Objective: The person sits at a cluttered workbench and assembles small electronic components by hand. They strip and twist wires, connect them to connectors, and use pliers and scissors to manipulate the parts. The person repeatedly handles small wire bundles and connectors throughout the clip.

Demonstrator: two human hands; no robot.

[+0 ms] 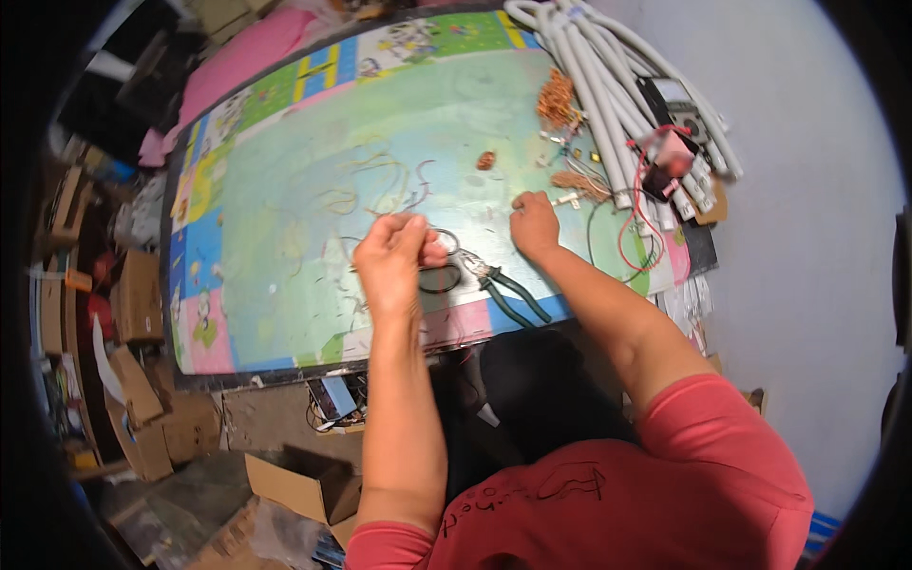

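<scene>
My left hand [391, 255] is raised over the table's near side, fingers curled and thumb pressed to them. Whatever they pinch is too small to make out. Beside it lie a loop of black wire [440, 278] and pliers [509, 292] with dark green handles, jaws pointing away from me. My right hand [535, 225] rests low at the tabletop, right of the pliers, its fingers curled in; what they hold, if anything, is hidden. Just right of its fingertips is a small white connector [567, 199]. Thin yellowish wires [380, 185] lie loose beyond my left hand.
A patterned mat covers the table [313, 123]. At its right lie a copper wire bundle [556, 98], a small copper wad [485, 161], white tubes [594, 85], a multimeter [679, 109] and a red lead [632, 223]. Cardboard boxes [141, 294] stand left; an open carton [294, 484] sits below.
</scene>
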